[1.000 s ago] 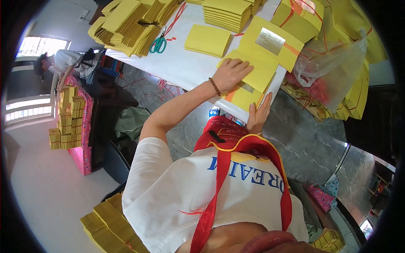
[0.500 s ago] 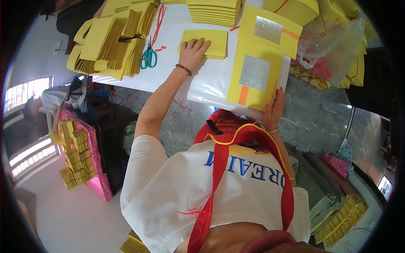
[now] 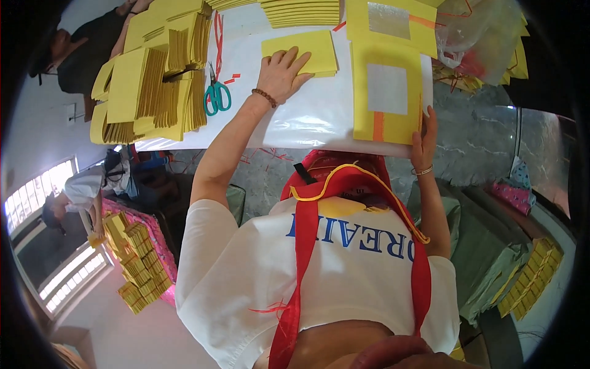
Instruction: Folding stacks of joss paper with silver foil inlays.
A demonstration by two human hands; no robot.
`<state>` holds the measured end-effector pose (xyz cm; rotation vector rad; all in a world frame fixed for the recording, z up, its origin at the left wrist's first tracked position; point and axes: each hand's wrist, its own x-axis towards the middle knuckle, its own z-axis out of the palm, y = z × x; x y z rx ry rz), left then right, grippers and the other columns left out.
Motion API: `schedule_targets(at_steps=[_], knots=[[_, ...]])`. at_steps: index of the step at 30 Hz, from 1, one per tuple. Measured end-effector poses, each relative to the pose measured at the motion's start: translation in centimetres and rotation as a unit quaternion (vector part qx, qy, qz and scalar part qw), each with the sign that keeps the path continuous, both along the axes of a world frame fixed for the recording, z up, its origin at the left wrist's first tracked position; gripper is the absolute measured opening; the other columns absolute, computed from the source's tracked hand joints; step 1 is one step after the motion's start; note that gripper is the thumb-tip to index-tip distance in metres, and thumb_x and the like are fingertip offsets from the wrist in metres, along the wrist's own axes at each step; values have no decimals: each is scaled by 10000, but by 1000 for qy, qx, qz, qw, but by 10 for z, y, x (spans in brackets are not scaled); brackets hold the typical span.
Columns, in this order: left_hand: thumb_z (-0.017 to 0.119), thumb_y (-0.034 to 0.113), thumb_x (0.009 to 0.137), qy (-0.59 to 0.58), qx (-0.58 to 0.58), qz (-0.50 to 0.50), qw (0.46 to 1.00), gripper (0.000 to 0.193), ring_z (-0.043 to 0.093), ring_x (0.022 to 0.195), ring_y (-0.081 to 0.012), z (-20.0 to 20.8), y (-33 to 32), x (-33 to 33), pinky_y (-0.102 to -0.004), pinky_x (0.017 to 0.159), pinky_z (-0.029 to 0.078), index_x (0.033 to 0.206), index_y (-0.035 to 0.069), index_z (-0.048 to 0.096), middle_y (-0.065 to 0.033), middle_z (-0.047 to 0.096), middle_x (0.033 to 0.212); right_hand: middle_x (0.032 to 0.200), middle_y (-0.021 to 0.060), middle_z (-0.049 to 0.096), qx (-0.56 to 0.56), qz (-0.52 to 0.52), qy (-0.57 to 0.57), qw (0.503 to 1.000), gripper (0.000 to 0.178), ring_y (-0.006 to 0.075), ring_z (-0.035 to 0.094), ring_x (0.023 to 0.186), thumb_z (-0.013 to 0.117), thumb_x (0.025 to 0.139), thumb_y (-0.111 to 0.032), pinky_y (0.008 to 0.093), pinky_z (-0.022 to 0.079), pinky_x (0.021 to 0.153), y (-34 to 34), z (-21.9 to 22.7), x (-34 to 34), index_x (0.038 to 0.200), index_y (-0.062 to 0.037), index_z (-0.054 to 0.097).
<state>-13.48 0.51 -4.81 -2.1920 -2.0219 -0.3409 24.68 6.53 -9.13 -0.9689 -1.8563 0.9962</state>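
While the left hand (image 3: 281,75) lay palm down with its fingers slightly parted, pressing on a folded yellow paper stack (image 3: 318,54) without closing around it, the right hand (image 3: 424,136) stood at the near right corner of a yellow sheet (image 3: 361,101). Its fingers were extended along the edge and its thumb was set apart; whether it pinched the sheet could not be told. Both paper items lay on a white-covered counter (image 3: 307,126), the stack to the left of the sheet and apart from it. The sheet bore a silver rectangle (image 3: 387,89) and an orange strip (image 3: 378,126) running toward its near edge. Beyond it, and meeting its far edge, was a second yellow sheet (image 3: 358,23) with a similar silver panel. Teal-handled scissors (image 3: 217,98) lay left of the left hand, near red strips (image 3: 219,46). Large piles of folded yellow paper (image 3: 129,86) occupied the counter's left end, and another pile (image 3: 301,13) stood at the far side. A clear plastic bag (image 3: 495,37) appeared at upper right. At far left, a co-worker in a white shirt (image 3: 86,187) bent beside yellow bundles (image 3: 138,258) on a pink covering (image 3: 157,237).
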Motion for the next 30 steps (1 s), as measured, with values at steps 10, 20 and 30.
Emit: schedule_targets(at_steps=[10, 20, 30], knots=[[503, 455, 869, 54, 6, -13, 998, 464, 408, 1114, -302, -19, -2, -7, -435, 933, 294, 1302, 290, 485, -117, 443, 1303, 1325, 224, 415, 44, -11, -62, 997, 613, 339, 436, 1198, 499, 869, -306, 396, 333, 1009, 0, 0, 3, 1344, 41, 325], [470, 454, 883, 45, -45, -37, 997, 416, 447, 1100, -249, 11, 5, -9, -419, 889, 315, 1236, 242, 534, -70, 492, 1234, 1281, 219, 463, 82, -14, -75, 994, 558, 365, 452, 1165, 542, 855, -261, 410, 342, 989, 0, 5, 1, 1308, 27, 391], [627, 297, 795, -184, -4, -143, 972, 419, 496, 1037, -268, 13, -11, 111, -402, 830, 369, 1180, 142, 563, -95, 543, 1172, 1282, 151, 486, 142, -30, -160, 976, 467, 316, 476, 1146, 597, 833, -233, 406, 359, 969, 2, 2, -3, 1257, -67, 494]])
